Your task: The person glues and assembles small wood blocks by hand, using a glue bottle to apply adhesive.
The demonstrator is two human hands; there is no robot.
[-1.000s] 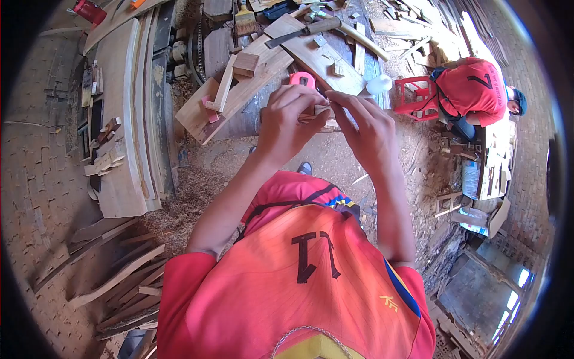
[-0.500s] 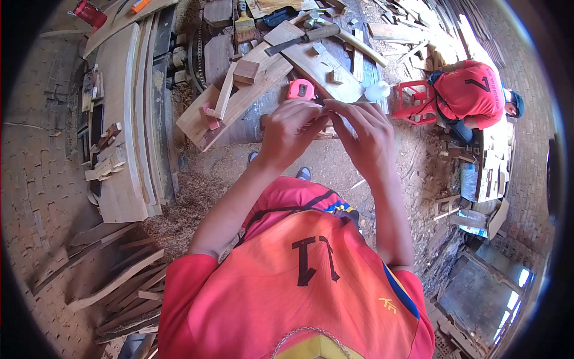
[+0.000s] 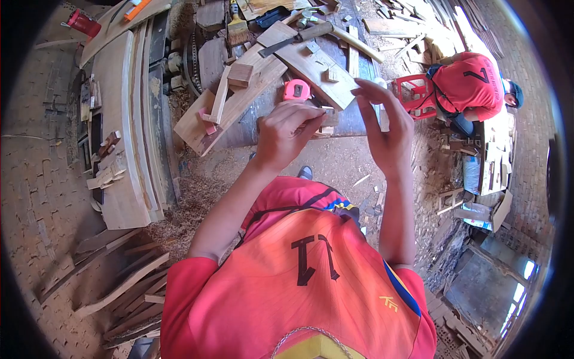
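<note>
My left hand [image 3: 289, 133] is closed in a pinch above the workbench's near edge, with a small wooden piece [image 3: 329, 118] at its fingertips. My right hand [image 3: 387, 133] is raised to the right of it, thumb and fingers apart, nothing visible between them. Behind those right fingers a white bottle [image 3: 381, 82] is mostly hidden. Just beyond my left hand lies a pink tape measure [image 3: 296, 90]. Farther back, a knife-like tool with a wooden handle [image 3: 315, 32] rests across a flat board [image 3: 305, 58].
Boards and a small wooden block [image 3: 240, 75] lie on the bench, with a paintbrush [image 3: 238, 31] behind. A red plastic stool [image 3: 415, 96] stands to the right, beside a person in a red shirt [image 3: 469, 84]. Long planks [image 3: 116, 137] are at left.
My right hand has moved away from my left, rightward toward the white bottle, and its fingers have spread. The left hand has stayed nearly in place, still pinching.
</note>
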